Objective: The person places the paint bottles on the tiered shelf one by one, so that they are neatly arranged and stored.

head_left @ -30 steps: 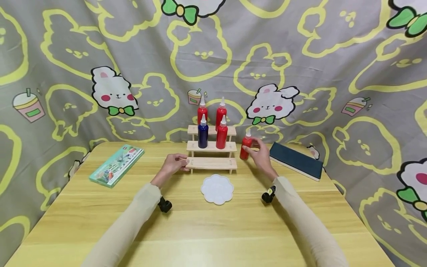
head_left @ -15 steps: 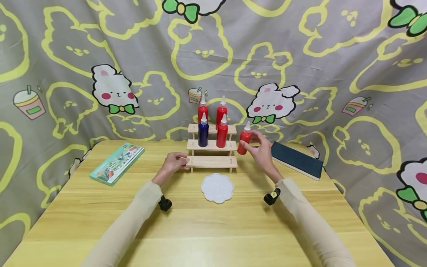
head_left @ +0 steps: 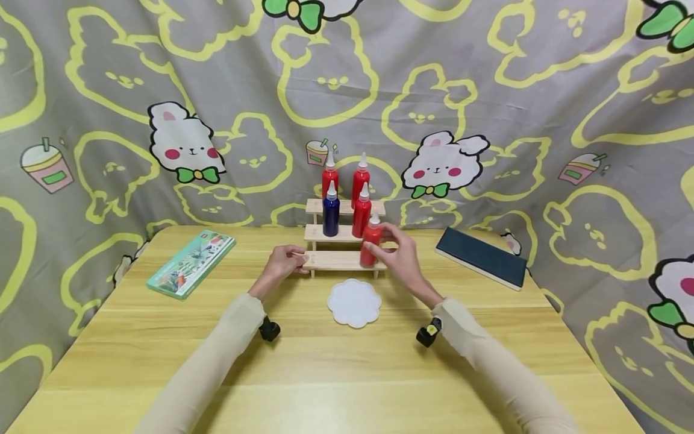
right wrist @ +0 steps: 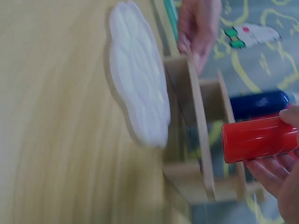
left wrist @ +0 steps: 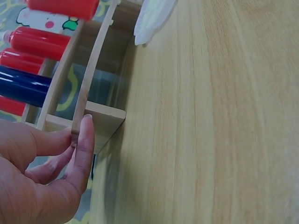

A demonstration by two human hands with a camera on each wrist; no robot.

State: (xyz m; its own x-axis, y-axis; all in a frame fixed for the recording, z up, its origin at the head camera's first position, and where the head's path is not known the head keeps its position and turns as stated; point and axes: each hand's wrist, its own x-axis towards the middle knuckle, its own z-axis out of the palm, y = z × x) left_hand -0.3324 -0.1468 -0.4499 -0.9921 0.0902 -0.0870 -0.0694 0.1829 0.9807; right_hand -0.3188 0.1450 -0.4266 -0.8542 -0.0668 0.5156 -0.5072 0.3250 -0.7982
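Observation:
A wooden three-step display rack [head_left: 333, 260] stands at the far middle of the table. My left hand [head_left: 284, 261] pinches the left end of its lowest shelf; the left wrist view has thumb and fingers [left wrist: 84, 149] on either side of the board. My right hand [head_left: 401, 256] grips a red squeeze bottle [head_left: 371, 246] with a white nozzle, held upright close over the right part of that lowest shelf. On the middle shelf are a blue bottle [head_left: 331, 216] and a red bottle [head_left: 361, 217]. Two more red bottles [head_left: 360, 181] stand on the top shelf.
In front of the rack lies a white flower-shaped mat [head_left: 354, 303]. A green illustrated box [head_left: 191, 264] is on the left of the table, a dark blue flat box [head_left: 481, 258] on the right. A patterned curtain [head_left: 233, 90] hangs behind.
My right hand has lifted the red bottle from beside the rack and carried it left, over the lowest shelf. The left hand stays at the shelf's end.

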